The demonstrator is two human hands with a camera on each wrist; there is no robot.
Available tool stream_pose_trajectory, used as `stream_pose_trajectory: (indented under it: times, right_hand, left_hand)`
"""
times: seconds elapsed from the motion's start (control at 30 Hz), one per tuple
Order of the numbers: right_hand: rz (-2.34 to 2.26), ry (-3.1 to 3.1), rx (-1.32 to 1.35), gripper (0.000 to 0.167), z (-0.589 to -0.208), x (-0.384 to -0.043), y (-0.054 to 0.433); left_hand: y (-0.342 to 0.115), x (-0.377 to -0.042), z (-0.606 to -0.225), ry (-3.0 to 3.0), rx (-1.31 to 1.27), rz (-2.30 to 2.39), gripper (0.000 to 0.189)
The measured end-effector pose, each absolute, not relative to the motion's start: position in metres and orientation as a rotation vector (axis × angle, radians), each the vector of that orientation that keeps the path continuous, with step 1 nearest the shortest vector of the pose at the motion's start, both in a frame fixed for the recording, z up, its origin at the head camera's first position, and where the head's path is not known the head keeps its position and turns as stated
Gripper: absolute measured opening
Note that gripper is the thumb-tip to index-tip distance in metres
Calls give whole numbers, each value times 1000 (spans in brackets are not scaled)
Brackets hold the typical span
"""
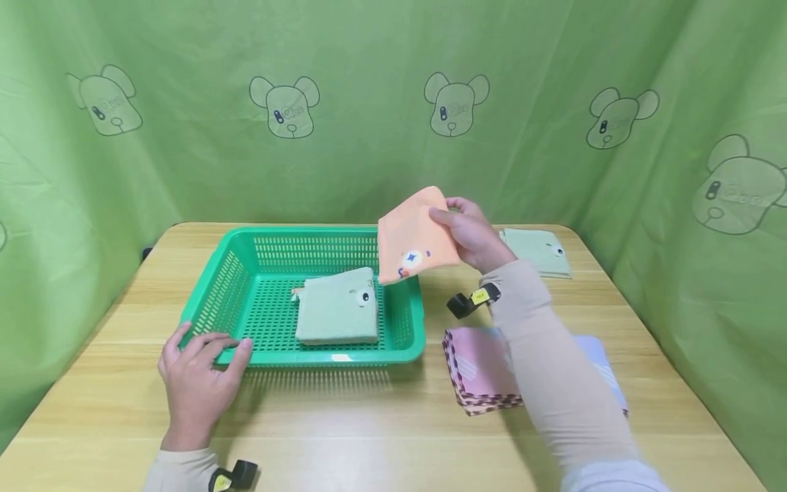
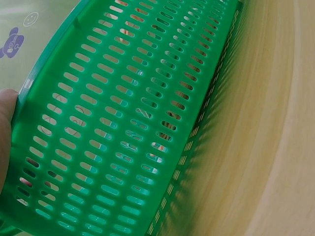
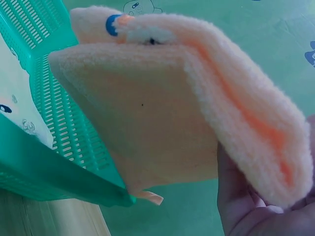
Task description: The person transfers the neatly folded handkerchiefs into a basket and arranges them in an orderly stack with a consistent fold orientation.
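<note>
Head view, left hand (image 1: 199,376) with fingers spread apart on the near-left corner of a green rectangular slotted plastic basket (image 1: 277,357), folded pale-green cloth (image 1: 332,311) inside, folded peach fleecy towel (image 1: 408,229) above its right end, clamped between thumb and fingers of the right hand (image 1: 472,234), forearm (image 1: 556,362) outstretched.

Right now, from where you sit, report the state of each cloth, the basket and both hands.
Basket: upright on the table
Basket's pale green cloth: folded
Orange cloth: folded, held up
Far pale green cloth: folded
Pink cloth: folded, partly hidden
Blue cloth: mostly hidden
Left hand: holding the basket's rim
Right hand: gripping the orange cloth
</note>
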State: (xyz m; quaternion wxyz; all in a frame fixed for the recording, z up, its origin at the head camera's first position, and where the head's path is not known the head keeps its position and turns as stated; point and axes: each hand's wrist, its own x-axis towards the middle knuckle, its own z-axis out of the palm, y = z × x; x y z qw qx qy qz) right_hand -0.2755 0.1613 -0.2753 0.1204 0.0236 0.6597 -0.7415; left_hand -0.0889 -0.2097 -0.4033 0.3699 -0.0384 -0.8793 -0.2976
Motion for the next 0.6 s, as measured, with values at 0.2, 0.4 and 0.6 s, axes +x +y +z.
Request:
stream_pose_trajectory:
  times: [0.2,0.4,0.6]
  right_hand:
    - [-2171,1918,57,20,-275,-274,153]
    - [-2164,1917,47,17,-278,-273,146]
    - [-2176,1902,27,18,-282,-273,140]
  left_hand:
    - [-210,-88,-403,-2263,-89,-771,34]
    - [-209,-88,-402,-2265,-88,-772,34]
    - [-209,-87,-401,-2268,-89,-772,35]
